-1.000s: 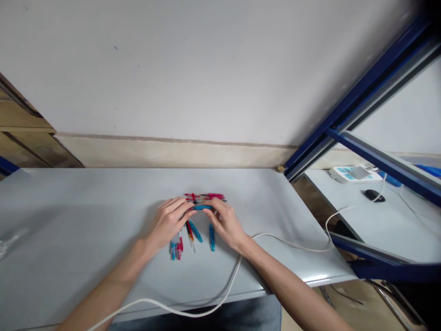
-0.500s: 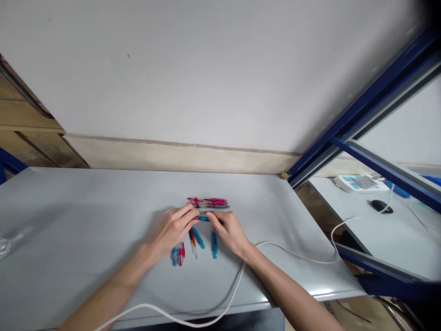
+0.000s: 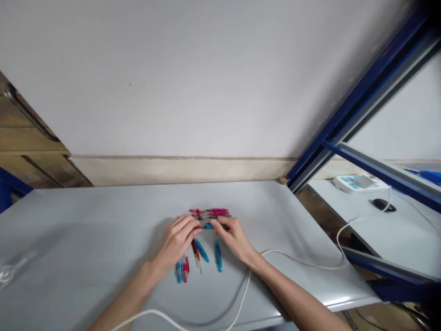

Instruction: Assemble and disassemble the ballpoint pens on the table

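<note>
My left hand (image 3: 178, 241) and my right hand (image 3: 235, 237) meet over a blue pen (image 3: 208, 225), each pinching one end of it just above the grey table (image 3: 86, 230). Right behind the pen lies a row of pink and dark pens (image 3: 211, 213). Below my hands lie loose pen parts: a blue barrel (image 3: 218, 256), a blue piece (image 3: 201, 250), a red and clear refill (image 3: 196, 255), and small blue and pink caps (image 3: 183, 270).
A white cable (image 3: 299, 260) runs from under my right wrist across the table's right side and off its front edge. A blue metal frame (image 3: 347, 124) stands at the right. Beyond it another table holds a white device (image 3: 358, 183) and a black mouse (image 3: 383, 204).
The view has tilted, so hands and pens sit lower in the picture. Both hands stay pinched on the blue pen near the row; nothing was let go.
</note>
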Demonstrator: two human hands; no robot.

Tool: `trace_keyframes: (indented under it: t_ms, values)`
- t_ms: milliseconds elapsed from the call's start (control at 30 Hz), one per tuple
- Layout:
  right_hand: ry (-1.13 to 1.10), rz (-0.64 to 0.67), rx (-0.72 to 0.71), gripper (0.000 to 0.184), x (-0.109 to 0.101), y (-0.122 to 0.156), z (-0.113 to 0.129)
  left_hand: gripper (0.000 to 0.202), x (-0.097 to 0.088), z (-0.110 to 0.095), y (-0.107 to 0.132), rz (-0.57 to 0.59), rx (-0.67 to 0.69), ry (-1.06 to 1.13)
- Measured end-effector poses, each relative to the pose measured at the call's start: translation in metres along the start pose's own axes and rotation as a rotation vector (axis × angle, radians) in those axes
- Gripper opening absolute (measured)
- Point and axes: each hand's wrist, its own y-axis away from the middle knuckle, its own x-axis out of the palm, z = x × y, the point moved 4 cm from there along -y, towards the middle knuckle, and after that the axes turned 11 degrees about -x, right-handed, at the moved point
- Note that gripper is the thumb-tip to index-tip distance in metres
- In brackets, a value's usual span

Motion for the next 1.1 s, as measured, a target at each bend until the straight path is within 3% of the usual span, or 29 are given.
trace_keyframes:
  t_ms: [100, 233, 333, 533, 733, 933, 1100]
  values:
    - [-0.027, -0.003, 0.028, 0.056, 0.001, 0.001, -0.002, 0.008, 0.0, -0.002, 0.0, 0.002, 0.024, 0.026]
    - [-0.117, -0.087, 0.028, 0.043, -0.002, -0.001, -0.001, 0.019, -0.003, 0.001, -0.003, -0.026, 0.003, -0.015]
    - [-0.167, -0.111, 0.058, 0.037, -0.005, -0.002, -0.003, 0.014, -0.002, 0.008, -0.005, -0.015, -0.03, -0.042]
    - [-0.124, 0.006, 0.139, 0.062, -0.004, -0.003, -0.011, 0.008, 0.004, 0.014, -0.001, -0.015, -0.013, -0.037]
    - [-0.174, -0.089, 0.108, 0.042, -0.013, -0.008, -0.008, 0.009, 0.001, 0.012, -0.003, -0.001, -0.022, -0.043]
    - [-0.152, 0.024, 0.152, 0.055, -0.011, -0.007, -0.01, 0.011, -0.003, 0.011, -0.005, -0.062, 0.012, -0.04]
    - [-0.123, 0.003, 0.131, 0.048, -0.014, -0.009, -0.01, 0.014, -0.003, 0.015, -0.004, -0.054, 0.017, -0.043]
